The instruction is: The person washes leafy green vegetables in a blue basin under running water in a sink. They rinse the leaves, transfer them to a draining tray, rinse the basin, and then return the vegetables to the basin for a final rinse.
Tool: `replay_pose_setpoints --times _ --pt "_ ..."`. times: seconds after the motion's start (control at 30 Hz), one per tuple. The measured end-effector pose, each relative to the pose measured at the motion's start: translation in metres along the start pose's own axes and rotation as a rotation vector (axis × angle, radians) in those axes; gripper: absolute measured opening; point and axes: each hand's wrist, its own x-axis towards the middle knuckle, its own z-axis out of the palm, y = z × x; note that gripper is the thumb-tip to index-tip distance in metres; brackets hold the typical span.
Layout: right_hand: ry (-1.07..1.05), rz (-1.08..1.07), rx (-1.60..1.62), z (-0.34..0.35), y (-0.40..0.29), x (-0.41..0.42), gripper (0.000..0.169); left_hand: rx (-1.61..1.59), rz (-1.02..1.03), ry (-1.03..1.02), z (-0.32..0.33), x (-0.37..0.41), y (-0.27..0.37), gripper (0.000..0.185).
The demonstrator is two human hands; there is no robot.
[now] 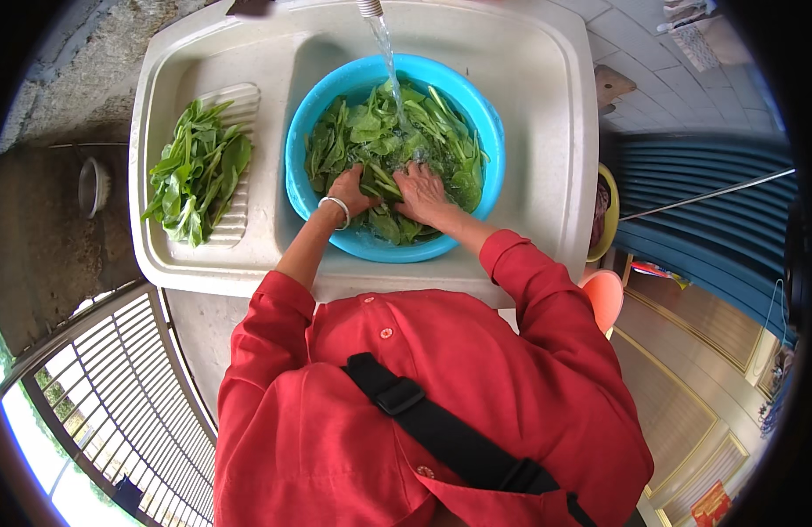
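Water runs from a faucet spout (370, 8) at the top into a blue plastic basin (495, 141). Leafy greens (373, 125) fill the basin, partly under water. My left hand (351, 192), with a white bangle at the wrist, is at the front left of the leaves, its fingertips partly hidden among them. Just right of it my right hand (421, 190) lies on the greens, its fingers spread at the bubbling water. Some stems lie between the two hands; whether either hand grips them is unclear. Another pile of leafy greens (198, 171) rests on the ribbed washboard at the left.
The basin stands in a pale sink (544, 132) with a raised rim. Right of the sink are a yellow tub (610, 227) with dark contents and a pink plastic container (603, 296). A metal pan (93, 188) is at the far left, above a barred railing (116, 388).
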Motion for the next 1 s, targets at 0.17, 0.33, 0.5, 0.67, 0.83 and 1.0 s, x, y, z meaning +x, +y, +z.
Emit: replay_pose_setpoints --times 0.17,0.33,0.5,0.67,0.83,1.0 --pt "-0.553 0.121 0.293 -0.038 -0.002 0.036 0.053 -0.064 -0.013 0.041 -0.008 -0.001 -0.004 0.043" --pt "-0.221 0.138 1.045 -0.109 0.008 0.019 0.039 -0.338 0.092 -0.021 -0.082 -0.024 0.035 0.042" --pt "0.04 -0.125 0.115 -0.104 -0.003 0.004 0.024 -0.065 0.143 0.068 -0.087 -0.03 0.043 0.047" --pt "0.043 -0.145 0.039 -0.016 -0.005 -0.008 0.031 0.276 -0.033 -0.122 -0.018 -0.013 0.026 0.054" --pt "-0.072 -0.09 0.127 0.011 0.006 0.014 0.022 0.24 -0.022 -0.129 -0.012 -0.005 0.016 0.048" --pt "-0.195 0.017 0.509 -0.088 0.006 0.021 0.02 -0.196 0.092 -0.002 -0.062 -0.012 0.02 0.046"
